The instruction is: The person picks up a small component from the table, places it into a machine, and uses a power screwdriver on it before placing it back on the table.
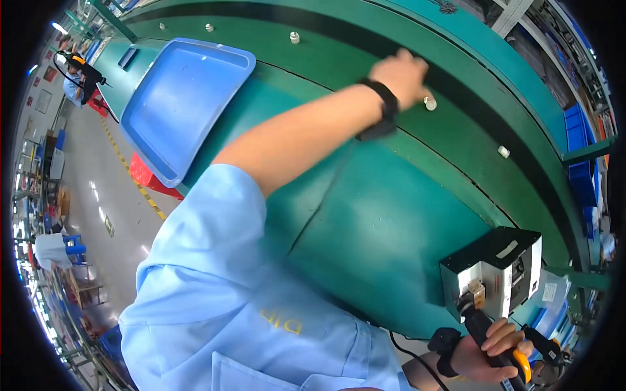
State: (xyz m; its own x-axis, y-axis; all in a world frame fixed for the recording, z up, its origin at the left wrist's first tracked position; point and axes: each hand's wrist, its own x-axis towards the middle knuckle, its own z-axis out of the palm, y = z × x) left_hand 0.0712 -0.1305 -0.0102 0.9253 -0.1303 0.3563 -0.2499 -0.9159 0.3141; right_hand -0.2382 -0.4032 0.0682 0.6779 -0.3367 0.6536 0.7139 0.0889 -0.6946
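Note:
Stretched across the green bench, my left hand (401, 79) is over the conveyor belt, a dark band on the wrist. Its fingers are blurred by motion, and I cannot tell whether they grip anything. Right beside its fingertips sits a small white cylindrical part (430, 103). At the lower right, my right hand (486, 357) is wrapped round a black and orange electric screwdriver (481, 328). The screwdriver's tip end meets the front of a black and silver box, which looks like a screw feeder (490, 270); the contact itself is hard to make out.
More small white parts (295, 38) (503, 152) are spaced along the belt (365, 45). A blue tray (173, 107) lies at the left of the bench, a phone-like dark object (128, 58) beyond it. Another screwdriver (546, 345) is at the far lower right. Blue bins (580, 150) stand at right.

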